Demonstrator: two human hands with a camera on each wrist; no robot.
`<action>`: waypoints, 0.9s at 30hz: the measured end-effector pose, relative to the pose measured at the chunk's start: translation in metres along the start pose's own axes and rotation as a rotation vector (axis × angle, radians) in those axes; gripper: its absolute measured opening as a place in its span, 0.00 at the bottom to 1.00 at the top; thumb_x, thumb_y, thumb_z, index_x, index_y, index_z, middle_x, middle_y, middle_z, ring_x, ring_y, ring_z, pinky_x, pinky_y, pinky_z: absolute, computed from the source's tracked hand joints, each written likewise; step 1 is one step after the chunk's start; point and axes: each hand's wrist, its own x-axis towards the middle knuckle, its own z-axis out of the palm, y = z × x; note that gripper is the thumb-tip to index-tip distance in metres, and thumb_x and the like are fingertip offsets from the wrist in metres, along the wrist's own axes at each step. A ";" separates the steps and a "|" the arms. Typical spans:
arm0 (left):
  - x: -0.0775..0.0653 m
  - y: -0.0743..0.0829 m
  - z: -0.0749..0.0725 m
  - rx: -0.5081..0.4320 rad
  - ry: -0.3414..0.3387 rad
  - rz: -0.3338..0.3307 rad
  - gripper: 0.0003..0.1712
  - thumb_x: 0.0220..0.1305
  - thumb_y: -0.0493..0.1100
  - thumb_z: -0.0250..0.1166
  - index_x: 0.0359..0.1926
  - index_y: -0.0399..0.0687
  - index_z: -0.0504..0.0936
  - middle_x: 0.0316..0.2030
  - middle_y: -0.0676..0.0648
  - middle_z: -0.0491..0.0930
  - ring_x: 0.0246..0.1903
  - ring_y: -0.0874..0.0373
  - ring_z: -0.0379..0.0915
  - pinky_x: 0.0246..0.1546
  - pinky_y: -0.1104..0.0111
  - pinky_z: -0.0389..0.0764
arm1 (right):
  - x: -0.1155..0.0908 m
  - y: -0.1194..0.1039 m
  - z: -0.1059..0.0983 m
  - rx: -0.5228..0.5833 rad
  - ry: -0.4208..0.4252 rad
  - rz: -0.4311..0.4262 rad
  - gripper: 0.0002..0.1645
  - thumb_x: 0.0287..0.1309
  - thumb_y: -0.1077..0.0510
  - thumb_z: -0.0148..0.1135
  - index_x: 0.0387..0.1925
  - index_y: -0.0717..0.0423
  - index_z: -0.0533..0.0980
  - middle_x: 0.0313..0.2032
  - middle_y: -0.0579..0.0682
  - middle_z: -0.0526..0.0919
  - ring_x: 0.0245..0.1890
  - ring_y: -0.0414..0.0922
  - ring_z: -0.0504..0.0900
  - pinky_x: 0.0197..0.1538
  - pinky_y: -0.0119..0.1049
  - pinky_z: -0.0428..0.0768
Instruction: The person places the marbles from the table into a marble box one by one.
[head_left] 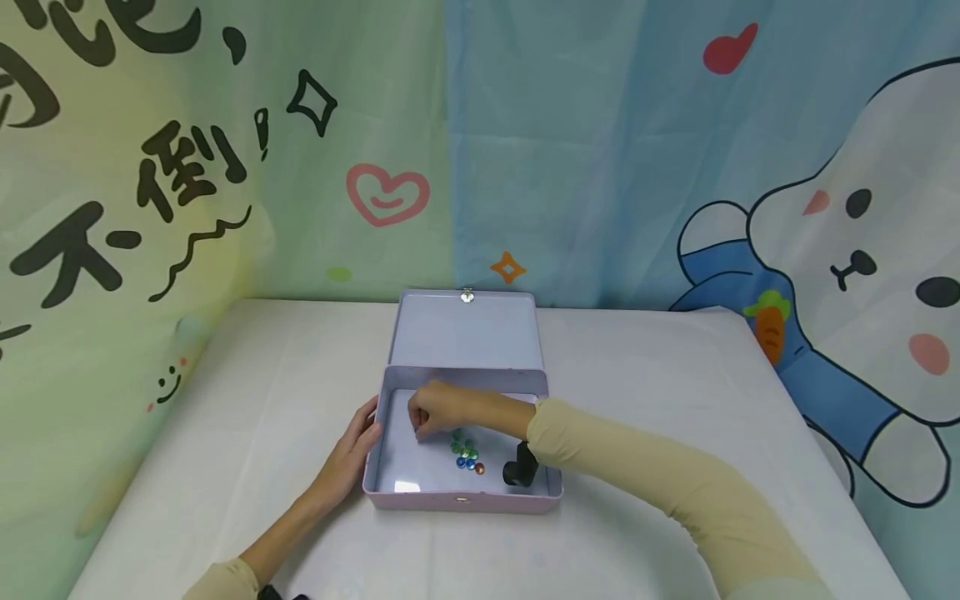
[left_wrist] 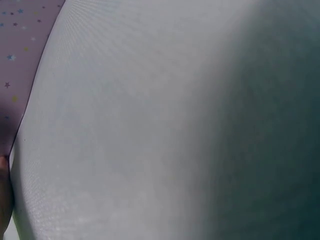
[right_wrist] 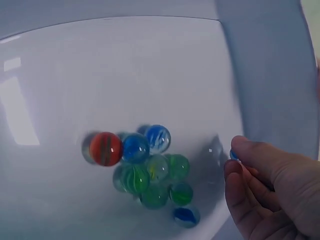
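An open tin box (head_left: 420, 502), lilac outside and pale inside, holds a cluster of glass marbles (head_left: 465, 446). My right hand (head_left: 441, 408) is inside it, left of the marbles, pinching a blue marble (right_wrist: 234, 155) between thumb and fingertips; most of that marble is hidden. In the right wrist view an orange-red marble (right_wrist: 106, 149) lies beside blue ones (right_wrist: 135, 148), with several green and clear marbles (right_wrist: 153, 195) next to them. My left hand (head_left: 352, 450) rests with extended fingers against the box's left side. Only a sliver of that hand shows in the left wrist view.
The box's lid (head_left: 467, 329) stands raised at the back, with a metal clasp (head_left: 467, 295). A white cloth (head_left: 637, 367) covers the table. Printed curtains (head_left: 570, 150) hang behind. A black device (head_left: 521, 468) sits below my right wrist.
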 end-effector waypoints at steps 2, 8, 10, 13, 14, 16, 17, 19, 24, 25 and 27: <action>0.000 -0.001 0.000 0.003 -0.004 0.007 0.30 0.76 0.51 0.42 0.75 0.59 0.50 0.74 0.36 0.52 0.72 0.35 0.51 0.62 0.39 0.65 | 0.000 -0.001 0.002 -0.003 0.000 0.006 0.06 0.56 0.57 0.69 0.29 0.53 0.79 0.25 0.41 0.77 0.26 0.33 0.71 0.32 0.20 0.70; 0.002 -0.003 0.000 0.012 -0.001 0.030 0.30 0.77 0.50 0.42 0.75 0.58 0.50 0.75 0.36 0.52 0.73 0.36 0.50 0.64 0.38 0.62 | 0.003 0.000 0.009 0.001 0.004 0.013 0.05 0.57 0.57 0.68 0.30 0.52 0.79 0.25 0.41 0.77 0.25 0.33 0.72 0.32 0.20 0.71; 0.002 -0.003 0.000 0.011 -0.002 0.026 0.29 0.77 0.50 0.42 0.75 0.58 0.50 0.74 0.36 0.52 0.72 0.36 0.50 0.63 0.38 0.63 | 0.005 0.000 0.010 -0.007 0.001 0.013 0.05 0.57 0.57 0.68 0.31 0.52 0.79 0.25 0.41 0.77 0.25 0.33 0.72 0.32 0.20 0.71; 0.001 -0.003 0.000 0.013 -0.002 0.018 0.30 0.77 0.51 0.42 0.75 0.59 0.50 0.74 0.36 0.52 0.72 0.35 0.50 0.63 0.38 0.63 | 0.006 -0.001 0.011 -0.020 -0.004 0.013 0.04 0.58 0.57 0.67 0.31 0.53 0.79 0.25 0.41 0.77 0.26 0.33 0.72 0.32 0.20 0.71; 0.001 -0.003 0.000 0.014 -0.001 0.016 0.30 0.77 0.51 0.42 0.75 0.59 0.50 0.74 0.36 0.52 0.72 0.35 0.51 0.63 0.38 0.63 | 0.006 -0.001 0.011 -0.022 -0.005 0.015 0.04 0.58 0.57 0.67 0.32 0.53 0.79 0.25 0.41 0.77 0.25 0.33 0.72 0.32 0.20 0.71; 0.001 -0.002 -0.001 0.017 -0.001 0.013 0.30 0.76 0.51 0.42 0.75 0.59 0.50 0.75 0.36 0.51 0.72 0.35 0.50 0.64 0.38 0.63 | 0.005 -0.002 0.011 -0.021 -0.009 0.022 0.05 0.58 0.58 0.67 0.32 0.54 0.79 0.26 0.42 0.78 0.25 0.33 0.72 0.31 0.20 0.71; 0.001 -0.002 -0.001 0.017 -0.002 0.013 0.30 0.76 0.51 0.42 0.75 0.58 0.50 0.74 0.36 0.51 0.72 0.35 0.50 0.64 0.38 0.63 | 0.005 -0.002 0.011 -0.023 -0.008 0.024 0.05 0.57 0.57 0.67 0.33 0.54 0.79 0.26 0.41 0.78 0.25 0.33 0.72 0.31 0.20 0.71; 0.001 -0.002 -0.001 0.017 0.000 0.010 0.30 0.76 0.51 0.42 0.75 0.58 0.50 0.74 0.35 0.52 0.72 0.35 0.50 0.63 0.38 0.63 | 0.004 -0.003 0.010 -0.023 -0.007 0.027 0.05 0.57 0.58 0.68 0.33 0.54 0.80 0.26 0.42 0.78 0.25 0.33 0.72 0.31 0.20 0.71; 0.000 -0.001 -0.001 0.002 -0.003 0.000 0.30 0.76 0.51 0.42 0.75 0.59 0.50 0.74 0.35 0.52 0.71 0.34 0.52 0.61 0.38 0.66 | 0.003 -0.003 0.010 -0.006 -0.005 0.027 0.06 0.56 0.58 0.68 0.34 0.56 0.80 0.26 0.42 0.78 0.25 0.32 0.72 0.31 0.20 0.71; 0.000 -0.001 -0.001 0.000 -0.003 -0.002 0.30 0.76 0.51 0.42 0.75 0.59 0.50 0.74 0.35 0.52 0.71 0.33 0.52 0.61 0.38 0.66 | 0.002 -0.003 0.009 -0.003 -0.008 0.030 0.06 0.56 0.58 0.68 0.34 0.56 0.80 0.26 0.42 0.78 0.25 0.32 0.72 0.31 0.20 0.71; 0.000 -0.001 -0.001 0.002 -0.002 -0.009 0.30 0.76 0.51 0.42 0.75 0.59 0.50 0.74 0.35 0.52 0.71 0.34 0.53 0.61 0.39 0.67 | 0.001 -0.003 0.009 0.008 -0.016 0.038 0.07 0.56 0.57 0.69 0.35 0.56 0.80 0.27 0.42 0.79 0.25 0.32 0.72 0.31 0.20 0.71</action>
